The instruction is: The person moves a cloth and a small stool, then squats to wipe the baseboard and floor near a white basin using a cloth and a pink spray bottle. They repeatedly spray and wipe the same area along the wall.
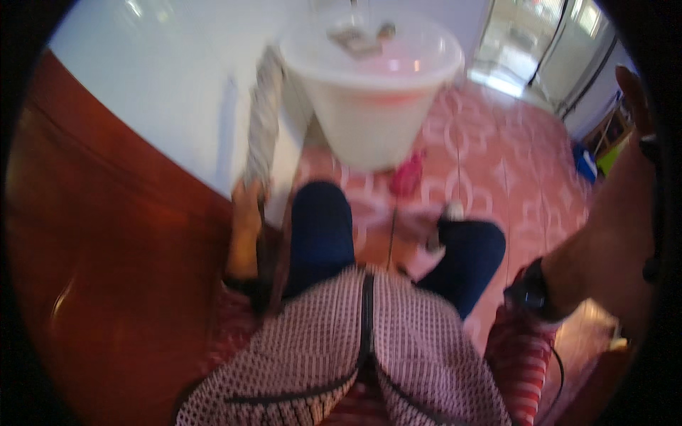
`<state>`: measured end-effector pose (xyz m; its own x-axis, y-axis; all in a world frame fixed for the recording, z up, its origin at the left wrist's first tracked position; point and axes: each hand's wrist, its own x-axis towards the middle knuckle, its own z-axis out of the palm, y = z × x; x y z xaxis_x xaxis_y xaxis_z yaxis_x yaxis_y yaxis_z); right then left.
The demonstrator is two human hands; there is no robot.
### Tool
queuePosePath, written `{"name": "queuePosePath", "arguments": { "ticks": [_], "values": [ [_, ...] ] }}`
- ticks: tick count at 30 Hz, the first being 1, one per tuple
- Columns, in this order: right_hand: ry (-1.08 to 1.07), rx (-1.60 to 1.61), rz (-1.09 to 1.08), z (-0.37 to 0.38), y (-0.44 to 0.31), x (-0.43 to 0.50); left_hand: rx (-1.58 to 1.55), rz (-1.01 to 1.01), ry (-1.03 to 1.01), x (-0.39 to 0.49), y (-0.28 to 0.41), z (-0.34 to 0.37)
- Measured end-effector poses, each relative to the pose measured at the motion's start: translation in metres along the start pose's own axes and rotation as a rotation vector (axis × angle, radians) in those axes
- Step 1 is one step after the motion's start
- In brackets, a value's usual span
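Note:
My left hand (248, 205), blurred, closes around the lower end of a long, twisted grey cloth-like thing (264, 117) beside a white surface. On the right, my right hand (602, 245) is raised close to the camera, with a dark watch (527, 293) at the wrist. Part of that hand lies in shadow at the picture's rim, so whether it holds anything is unclear. Ahead of my knees stands a large tapered white plastic tub or stool (367, 117). A flat packet (354, 42) and a small dark object (386, 31) rest on its top.
A glossy red-brown wooden surface (117, 239) lies along my left. Below the tub, a pink bag or cloth (407, 175) is on the patterned tile floor (495, 154). Blue and green items (586, 162) stand at the right, near a bright glass door (533, 48). Red-striped fabric (519, 362) is beside me.

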<state>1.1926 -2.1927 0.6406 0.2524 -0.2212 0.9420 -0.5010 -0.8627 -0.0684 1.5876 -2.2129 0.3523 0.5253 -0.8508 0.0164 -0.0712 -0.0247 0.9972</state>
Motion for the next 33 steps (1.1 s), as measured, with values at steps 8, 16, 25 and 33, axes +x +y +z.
{"name": "queuePosePath", "arguments": {
  "ticks": [8, 16, 25, 33],
  "values": [
    [0.043, 0.432, 0.846, 0.007, -0.023, -0.108, -0.475, 0.143, -0.581, -0.075, 0.089, 0.023],
    [-0.077, 0.5, 0.877, 0.022, -0.007, -0.167, -0.721, 0.099, -1.097, -0.112, 0.126, 0.161],
    [0.129, 0.669, 1.045, 0.03, 0.002, -0.178, -0.325, 0.229, -1.054, -0.163, 0.125, 0.206],
    [0.217, 0.467, 1.059, 0.011, 0.014, -0.191, -0.052, 0.3, -1.112, -0.125, 0.101, 0.227]
  ]
}}
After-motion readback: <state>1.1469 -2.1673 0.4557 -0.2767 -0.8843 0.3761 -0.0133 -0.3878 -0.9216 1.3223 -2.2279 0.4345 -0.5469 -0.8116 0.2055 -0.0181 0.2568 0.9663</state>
